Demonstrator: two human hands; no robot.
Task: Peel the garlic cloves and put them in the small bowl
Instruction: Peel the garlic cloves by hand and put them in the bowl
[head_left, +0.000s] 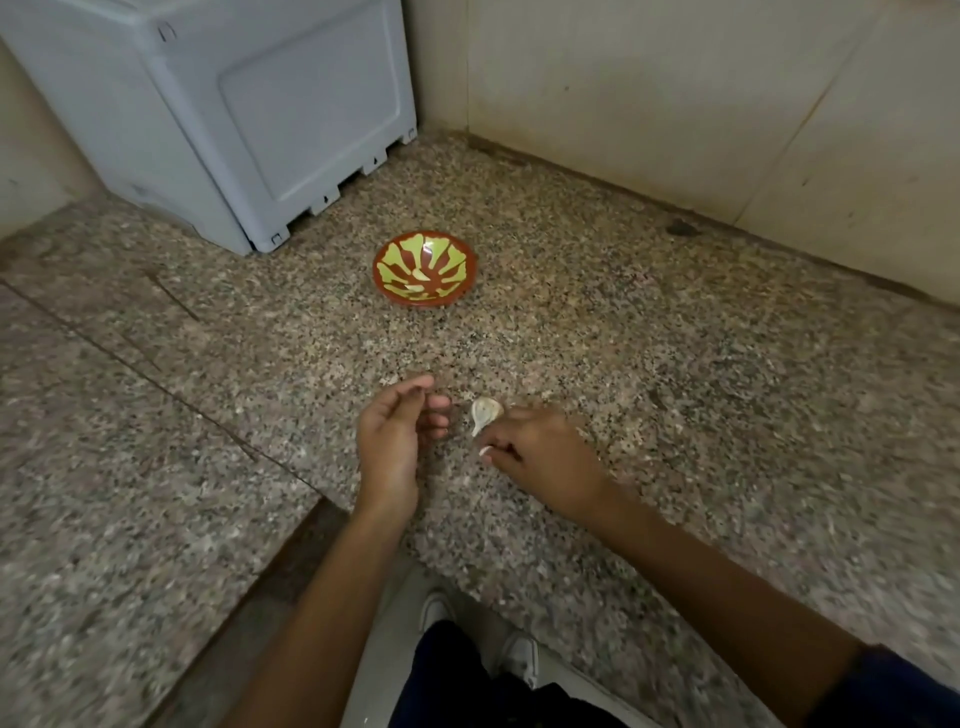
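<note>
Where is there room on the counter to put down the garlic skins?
The widest bare patch of counter lies right of the small bowl, up to the wall. Another runs between the bowl and the hands. It is crowded only where the left hand and right hand meet at the garlic clove.

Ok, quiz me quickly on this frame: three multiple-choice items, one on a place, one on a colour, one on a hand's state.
1. Where is the small bowl?
A. on the counter beyond both hands
B. under the left hand
C. on the floor

2. The bowl's pattern is:
A. blue and white
B. red-brown and yellow-green
C. plain black

3. The left hand is:
A. gripping the bowl
B. holding nothing, fingers loosely curled
C. out of view

Answers: 1 A, it sits farther back on the counter. 2 B, those colours show inside. 3 B, nothing is in it.
</note>
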